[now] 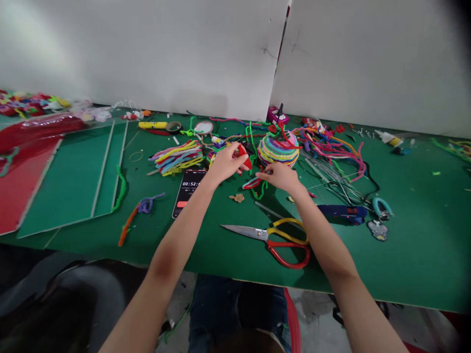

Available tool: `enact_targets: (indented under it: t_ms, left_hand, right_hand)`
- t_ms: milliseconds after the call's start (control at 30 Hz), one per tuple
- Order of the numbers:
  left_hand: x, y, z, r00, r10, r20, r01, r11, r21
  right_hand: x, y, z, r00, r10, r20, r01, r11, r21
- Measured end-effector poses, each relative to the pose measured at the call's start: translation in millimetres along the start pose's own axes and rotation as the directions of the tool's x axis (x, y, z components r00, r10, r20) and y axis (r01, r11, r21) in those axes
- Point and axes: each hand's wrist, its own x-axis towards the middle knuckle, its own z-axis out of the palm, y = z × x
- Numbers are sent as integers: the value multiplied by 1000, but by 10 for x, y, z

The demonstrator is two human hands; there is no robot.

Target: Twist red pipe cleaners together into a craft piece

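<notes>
My left hand (227, 163) is closed around a small red fuzzy pipe-cleaner piece (244, 156) above the table. To its right, my right hand (282, 177) has its fingers pinched together at the end of a red and light-blue pipe-cleaner loop (251, 183). Green pipe cleaner (262, 190) curls just below those fingertips. Directly behind my right hand sits a round ball wound with multicoloured pipe cleaners (278, 149), with red strands on top. Small tan discs (237, 197) lie in front of my left hand.
Scissors (263, 234) with yellow and red handles lie in front, partly under my right forearm. A phone (184, 196) showing a timer lies beside my left forearm. Pipe-cleaner bundles (180, 157), a blue glue gun (342, 213) and thin rods (334, 179) surround the work.
</notes>
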Motion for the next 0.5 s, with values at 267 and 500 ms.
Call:
enact_targets:
  t_ms: [267,500]
  left_hand:
    - [5,179,57,993,-118,20,116,906,-407]
    - [-55,254,55,998,-30,49,42,957,-289]
  right_hand:
    - [-66,-82,-228,932,-180,-316,313,837,449]
    - [-57,-131,-185,958,-101,-268,265,667,697]
